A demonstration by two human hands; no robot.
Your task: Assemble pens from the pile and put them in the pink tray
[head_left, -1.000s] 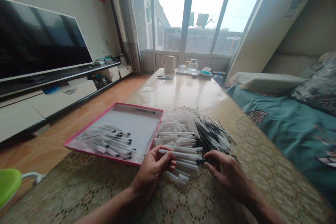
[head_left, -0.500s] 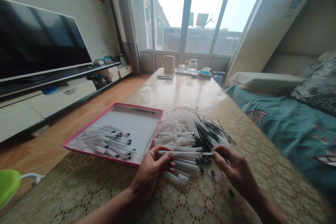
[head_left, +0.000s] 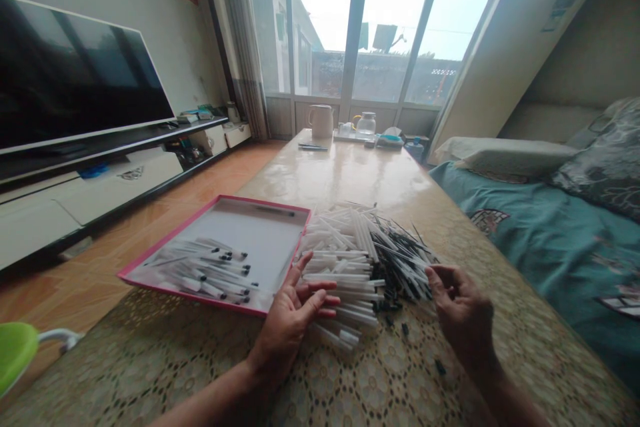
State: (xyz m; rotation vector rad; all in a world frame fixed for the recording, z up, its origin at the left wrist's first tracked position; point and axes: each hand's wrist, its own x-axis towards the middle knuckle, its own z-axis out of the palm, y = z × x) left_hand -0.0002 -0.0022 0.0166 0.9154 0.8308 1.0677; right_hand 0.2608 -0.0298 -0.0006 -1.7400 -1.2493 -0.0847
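White plastic pen barrels (head_left: 340, 280) sit just beneath the spread fingers (head_left: 320, 287) of the left hand (head_left: 290, 323), which lies palm down at the near edge of the heap; whether the fingertips touch the barrels cannot be told. The fingers of the right hand (head_left: 463, 310) curl loosely, with the thumb apart from them, pinching nothing, and the hand stays just right of the heap, above a patterned lace tablecloth (head_left: 360, 380). Thin black pen refills (head_left: 405, 273) form the far right part of the heap, their dark ends fanning out towards the right hand, and small black pen parts (head_left: 404, 329) lie scattered on the lace just in front of the heap. Left of the heap, touching it, is a shallow white tray with a bright pink rim (head_left: 170, 235), holding a loose row of white black-tipped pens (head_left: 205, 270) and one slim dark pen (head_left: 275, 211). Beyond the heap, a glossy tan tabletop (head_left: 345, 177) runs towards the window and carries a cream ceramic jug (head_left: 321, 121) and a glass teapot (head_left: 367, 125). Right of the heap, a teal bedspread (head_left: 525, 247) covers a bed, with a pale pillow (head_left: 510, 155) on it. Left of the heap, past an orange tiled floor (head_left: 165, 227), a large black flat-screen television (head_left: 75, 73) stands on a white cabinet (head_left: 110, 190).
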